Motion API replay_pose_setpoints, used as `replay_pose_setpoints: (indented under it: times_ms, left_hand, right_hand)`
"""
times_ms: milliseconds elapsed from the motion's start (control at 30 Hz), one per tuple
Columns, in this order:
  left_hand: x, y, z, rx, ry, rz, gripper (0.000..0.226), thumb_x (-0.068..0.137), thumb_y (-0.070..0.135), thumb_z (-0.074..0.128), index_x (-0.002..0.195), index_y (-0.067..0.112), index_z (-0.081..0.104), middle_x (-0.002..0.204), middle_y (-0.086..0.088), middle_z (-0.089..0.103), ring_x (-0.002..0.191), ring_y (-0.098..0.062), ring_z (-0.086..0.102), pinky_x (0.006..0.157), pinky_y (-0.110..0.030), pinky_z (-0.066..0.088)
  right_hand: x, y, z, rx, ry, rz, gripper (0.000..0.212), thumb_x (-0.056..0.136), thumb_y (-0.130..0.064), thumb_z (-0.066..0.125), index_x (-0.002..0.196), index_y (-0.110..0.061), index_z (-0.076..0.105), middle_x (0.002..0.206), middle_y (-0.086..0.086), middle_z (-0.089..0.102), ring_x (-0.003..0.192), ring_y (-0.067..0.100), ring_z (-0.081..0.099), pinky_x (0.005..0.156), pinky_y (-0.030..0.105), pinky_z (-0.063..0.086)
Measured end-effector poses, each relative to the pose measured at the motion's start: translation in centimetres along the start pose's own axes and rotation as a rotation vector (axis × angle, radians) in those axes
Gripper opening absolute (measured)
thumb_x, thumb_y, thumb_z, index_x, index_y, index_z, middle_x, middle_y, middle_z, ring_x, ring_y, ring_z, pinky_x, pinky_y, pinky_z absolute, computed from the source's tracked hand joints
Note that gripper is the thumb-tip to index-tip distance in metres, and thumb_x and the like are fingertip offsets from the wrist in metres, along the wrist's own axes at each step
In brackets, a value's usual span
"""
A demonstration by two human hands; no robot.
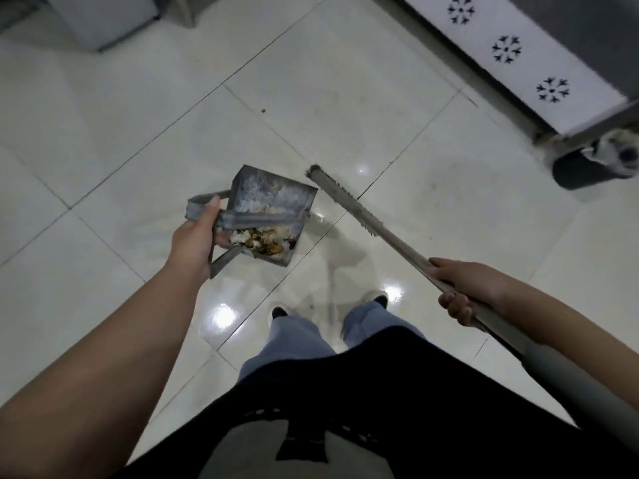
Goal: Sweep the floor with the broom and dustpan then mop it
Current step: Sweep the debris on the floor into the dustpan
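Note:
A grey metal dustpan (273,198) hangs above the white tiled floor (138,133), lifted off it. My left hand (195,236) grips its strap-like metal handle. White and brown scraps lie piled in the pan's low end. My right hand (460,288) is wrapped round the long grey handle of the broom (349,202), whose narrow head points up and left, just right of the dustpan's edge. The broom head looks raised off the tiles. No mop is visible.
A dark round bin (584,171) with a white liner stands at the right edge. Above it runs a white panel with black flower cut-outs (508,50). A grey cabinet base (100,19) sits at top left. My feet (328,305) stand below the dustpan.

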State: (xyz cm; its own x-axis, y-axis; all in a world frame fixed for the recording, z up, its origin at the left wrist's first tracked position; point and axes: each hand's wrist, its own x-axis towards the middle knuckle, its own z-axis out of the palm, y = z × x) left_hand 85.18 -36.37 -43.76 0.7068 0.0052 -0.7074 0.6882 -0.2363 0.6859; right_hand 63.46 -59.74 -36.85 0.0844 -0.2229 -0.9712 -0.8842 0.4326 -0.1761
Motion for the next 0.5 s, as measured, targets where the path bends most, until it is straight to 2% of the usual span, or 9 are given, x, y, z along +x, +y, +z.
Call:
replay_pose_setpoints:
  times_ms: [67,133,200,233,333,400,433,500]
  left_hand:
    - [-1.6,0.2,2.1,0.029,-0.036,0.016,0.031,0.09,0.045,0.055,0.071,0.021,0.051,0.042,0.006,0.052,0.042,-0.001,0.054,0.029,-0.013,0.038]
    - [-3.0,-0.1,4.7,0.072,-0.079,0.02,0.03,0.092,0.043,0.053,0.072,0.02,0.051,0.06,0.0,0.045,0.056,-0.006,0.047,0.031,-0.01,0.039]
    - [-4.5,-0.2,8.0,0.143,-0.139,0.028,0.031,0.093,0.04,0.051,0.073,0.018,0.051,0.061,0.0,0.045,0.057,-0.006,0.047,0.031,-0.008,0.037]
    - [-5.3,-0.2,9.9,0.174,-0.182,0.036,0.03,0.094,0.038,0.051,0.073,0.017,0.051,0.056,0.002,0.051,0.053,-0.004,0.051,0.032,-0.007,0.037]
    - [-8.0,-0.7,16.4,0.296,-0.301,0.072,0.022,0.095,0.03,0.05,0.077,0.018,0.052,0.044,0.011,0.056,0.044,0.001,0.055,0.033,-0.005,0.036]
    - [-9.7,-1.2,21.0,0.399,-0.352,0.124,0.021,0.096,0.025,0.05,0.076,0.018,0.051,0.038,0.014,0.055,0.039,0.004,0.055,0.034,-0.005,0.036]
    - [-10.2,-1.6,23.3,0.433,-0.37,0.142,0.022,0.095,0.024,0.05,0.075,0.018,0.051,0.039,0.013,0.055,0.04,0.003,0.055,0.035,-0.006,0.037]
    - [-10.9,-2.4,27.7,0.503,-0.397,0.146,0.023,0.094,0.029,0.053,0.073,0.019,0.051,0.057,0.006,0.052,0.053,-0.003,0.051,0.043,-0.012,0.041]
  right_hand:
    - [-0.2,1.4,-2.9,0.104,-0.001,0.031,0.032,0.1,-0.021,0.036,0.125,-0.041,0.041,0.048,0.0,0.034,0.021,0.003,0.027,0.029,0.004,0.025]
    - [-0.4,3.0,-6.5,0.207,-0.005,0.079,0.021,0.1,-0.025,0.038,0.117,-0.035,0.043,0.038,-0.002,0.035,0.02,0.003,0.027,0.027,0.004,0.026]
    - [-0.3,4.9,-10.3,0.311,-0.045,0.132,0.007,0.099,-0.03,0.042,0.104,-0.028,0.046,0.034,-0.003,0.033,0.019,0.003,0.027,0.025,0.005,0.026]
    - [-0.1,6.0,-12.2,0.368,-0.073,0.157,0.007,0.098,-0.032,0.043,0.096,-0.026,0.047,0.034,-0.003,0.032,0.019,0.004,0.027,0.024,0.005,0.026]
    - [0.7,9.7,-18.5,0.511,-0.111,0.22,0.032,0.097,-0.036,0.042,0.071,-0.018,0.041,0.031,-0.003,0.031,0.017,0.005,0.028,0.023,0.006,0.027]
    - [1.0,12.2,-22.5,0.584,-0.117,0.238,0.038,0.097,-0.038,0.042,0.066,-0.017,0.038,0.031,-0.003,0.03,0.017,0.005,0.028,0.023,0.006,0.028]
    - [1.2,13.4,-24.4,0.62,-0.112,0.237,0.037,0.098,-0.038,0.042,0.066,-0.018,0.039,0.032,-0.003,0.03,0.018,0.005,0.028,0.023,0.006,0.028]
    - [1.6,15.6,-27.7,0.69,-0.092,0.229,0.033,0.098,-0.037,0.041,0.07,-0.02,0.041,0.033,-0.003,0.031,0.019,0.004,0.028,0.023,0.006,0.028]
